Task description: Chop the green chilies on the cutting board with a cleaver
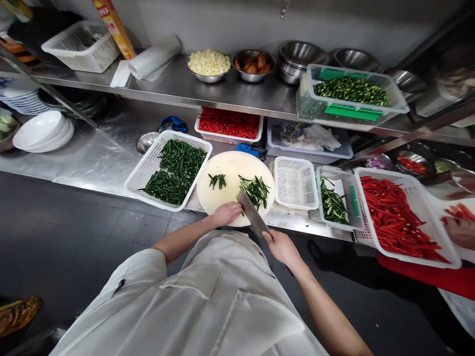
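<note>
My right hand point(281, 245) is wrapped round the handle of a cleaver point(253, 215), whose blade stands over the round cutting board point(226, 170). Beside the blade's tip, my left hand point(227, 214) rests at the board's near edge with its fingers pressed together; a bit of green shows by the fingertips. Cut green peppers point(258, 192) lie in a pile to the right of the blade, and a small bunch of green peppers point(217, 181) is at the board's left. Long green chili peppers point(178, 170) fill a white basket point(132, 184) on the left.
Right of the board stand a white basket point(296, 183), a clear bin point(356, 202) with cut green peppers and a basket of red peppers point(401, 217). Another person's hand point(461, 231) is at the far right. A steel shelf point(163, 89) with bowls runs behind.
</note>
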The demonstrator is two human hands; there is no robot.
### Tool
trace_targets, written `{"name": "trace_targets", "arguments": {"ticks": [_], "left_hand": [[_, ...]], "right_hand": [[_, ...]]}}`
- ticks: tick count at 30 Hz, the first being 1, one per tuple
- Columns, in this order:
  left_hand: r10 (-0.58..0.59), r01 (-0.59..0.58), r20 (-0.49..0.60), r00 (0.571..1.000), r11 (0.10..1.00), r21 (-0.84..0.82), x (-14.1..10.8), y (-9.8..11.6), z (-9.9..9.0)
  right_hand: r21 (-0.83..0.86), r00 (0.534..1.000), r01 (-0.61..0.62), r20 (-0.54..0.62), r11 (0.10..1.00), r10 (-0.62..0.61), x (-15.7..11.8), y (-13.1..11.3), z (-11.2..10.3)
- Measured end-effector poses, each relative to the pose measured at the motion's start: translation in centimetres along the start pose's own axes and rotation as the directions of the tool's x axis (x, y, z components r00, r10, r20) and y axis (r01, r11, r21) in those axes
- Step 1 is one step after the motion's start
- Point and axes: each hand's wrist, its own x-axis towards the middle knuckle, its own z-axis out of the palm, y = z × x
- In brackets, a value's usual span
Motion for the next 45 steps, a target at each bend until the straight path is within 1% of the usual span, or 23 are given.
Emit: {"name": "trace_targets", "arguments": {"ticks": [2,4,6,9,12,14,16,19,21,25,27,30,32,35,37,38,39,40,41,42,43,44,45], "left_hand": [[0.009,-0.009,0.002,1.0,1.0,-0.015,0.3,0.2,0.4],[0.019,-0.019,0.009,1.0,1.0,-0.022,0.5,0.2,0.4],[0.019,-0.018,0.016,1.0,1.0,-0.025,0.5,0.2,0.1],[0.002,-0.002,0.018,1.0,1.0,-0.017,0.4,0.2,-0.4],[-0.025,0.025,-0.007,1.0,1.0,0.003,-0.1,0.2,-0.7],[-0.048,0.048,-0.034,0.998,0.999,0.015,-0.3,0.2,-0.7],[-0.076,0.077,-0.063,0.995,0.997,0.023,-0.2,0.1,-0.6],[-0.091,0.093,-0.077,0.993,0.995,0.028,0.3,0.0,-0.3],[-0.077,0.079,-0.064,0.995,0.997,0.021,0.7,-0.1,-0.1],[-0.053,0.053,-0.033,0.998,0.999,0.011,0.9,-0.3,0.1],[-0.054,0.055,-0.021,0.998,0.998,0.014,0.9,-0.4,0.2],[-0.071,0.071,-0.015,0.997,0.997,0.008,0.9,-0.3,0.3],[-0.059,0.059,-0.009,0.998,0.998,0.005,1.0,-0.2,0.1],[0.008,-0.008,0.018,1.0,1.0,-0.001,1.1,-0.4,-0.7],[0.036,-0.037,0.025,0.999,0.999,0.021,1.4,-1.1,-1.8],[0.018,-0.018,0.007,1.0,0.998,0.052,1.5,-1.6,-2.4],[-0.029,0.032,-0.032,0.999,0.995,0.099,1.7,-2.2,-3.1],[-0.102,0.115,-0.091,0.991,0.981,0.155,2.0,-2.9,-3.8],[-0.185,0.216,-0.157,0.97,0.954,0.209,2.2,-3.7,-4.5],[-0.262,0.313,-0.215,0.941,0.915,0.255,2.4,-4.4,-5.2],[-0.318,0.385,-0.251,0.914,0.875,0.293,2.5,-5.1,-5.7],[-0.349,0.422,-0.26,0.901,0.847,0.325,2.6,-5.8,-6.2],[-0.356,0.424,-0.244,0.902,0.834,0.353,2.5,-6.3,-6.7]], "right_hand": [[0.02,0.999,0.018,0.04,1.0,-0.019,-0.3,-0.2,-0.3],[0.039,0.999,0.002,0.053,0.999,-0.004,-0.1,-0.5,-0.1],[0.055,1.0,-0.014,0.028,0.998,0.012,0.5,-0.8,0.5],[0.106,0.999,0.017,-0.035,0.994,-0.013,1.2,-1.1,1.6],[0.15,0.997,0.022,-0.075,0.988,-0.011,1.0,-0.4,1.6],[0.1,0.995,0.001,-0.101,0.995,0.009,0.6,0.4,1.0],[0.002,0.994,-0.016,-0.105,1.0,0.017,0.2,1.0,0.4],[-0.104,0.998,-0.027,-0.067,0.994,0.02,-0.1,1.1,-0.1],[-0.115,0.999,-0.021,-0.035,0.993,0.017,-0.2,0.7,-0.2],[-0.048,1.0,0.003,0.009,0.999,-0.002,-0.6,0.1,-0.3],[0.001,1.0,-0.007,0.027,1.0,0.007,-0.3,0.0,-0.2],[0.035,1.0,-0.019,0.016,0.999,0.019,1.2,-0.7,0.3],[0.067,1.0,-0.006,0.011,0.998,0.005,2.7,-1.3,0.6],[0.15,0.999,0.004,0.042,0.989,-0.01,4.1,-1.8,0.5],[0.168,1.0,0.017,-0.014,0.986,-0.015,4.0,-1.6,0.3],[0.168,0.998,0.03,-0.058,0.985,-0.021,3.7,-1.5,0.3],[0.17,0.996,0.045,-0.089,0.984,-0.03,3.3,-1.2,0.5],[0.181,0.995,0.056,-0.095,0.982,-0.04,2.8,-1.0,0.7],[0.196,0.996,0.066,-0.076,0.978,-0.052,2.4,-0.7,0.9],[0.211,0.997,0.074,-0.042,0.975,-0.067,2.0,-0.4,1.3],[0.224,0.997,0.076,-0.005,0.972,-0.076,1.7,-0.1,1.6],[0.235,0.997,0.068,0.025,0.97,-0.076,1.6,0.2,1.8],[0.246,0.997,0.055,0.045,0.968,-0.068,1.5,0.5,2.0]]}}
